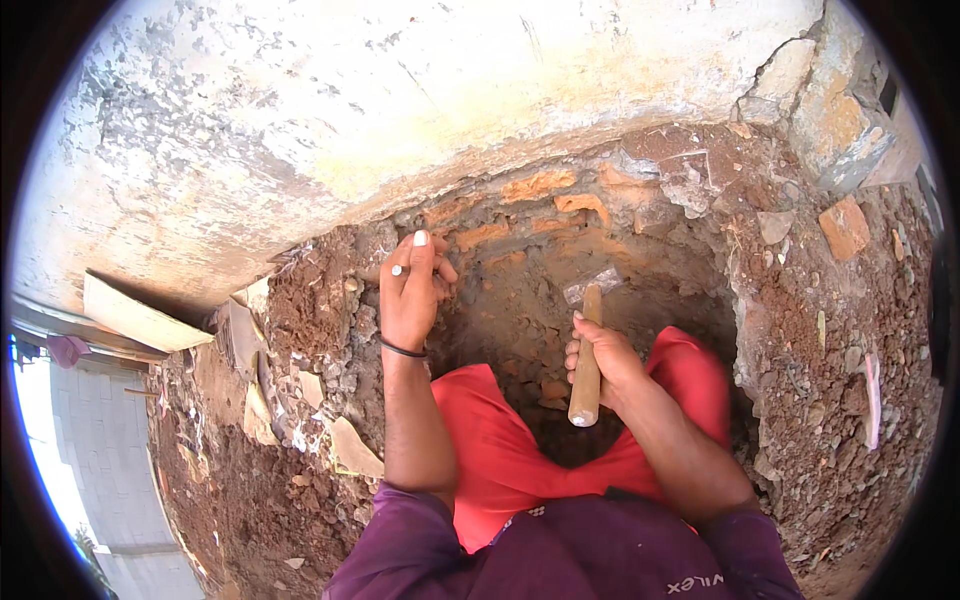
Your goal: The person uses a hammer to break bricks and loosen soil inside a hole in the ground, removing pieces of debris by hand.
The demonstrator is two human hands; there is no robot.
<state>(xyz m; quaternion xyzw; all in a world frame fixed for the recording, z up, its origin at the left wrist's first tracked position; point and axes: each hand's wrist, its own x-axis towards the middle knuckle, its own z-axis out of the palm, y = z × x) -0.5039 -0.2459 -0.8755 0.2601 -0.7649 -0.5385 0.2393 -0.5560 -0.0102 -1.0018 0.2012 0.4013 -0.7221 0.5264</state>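
Note:
In the middle of a dug-out pit (520,310), my right hand (612,362) grips a hammer (587,385) by its wooden handle. The worn grey metal head points away from me, toward the far side of the pit, and touches nothing I can make out. My left hand (410,295) is raised at the pit's left edge, below the wall, with its fingers curled in. A small bright round spot shows at the fingers, perhaps a ring or a metal end. Whatever those fingers may hold is hidden. Exposed orange bricks (540,186) line the far side.
A stained, peeling white wall (400,100) rises beyond the pit, cracked at the right. Loose soil and rubble (830,450) surround the hole. A brick piece (845,228) lies right; a pale board (140,312) leans left. My red-clothed legs (500,410) straddle the pit.

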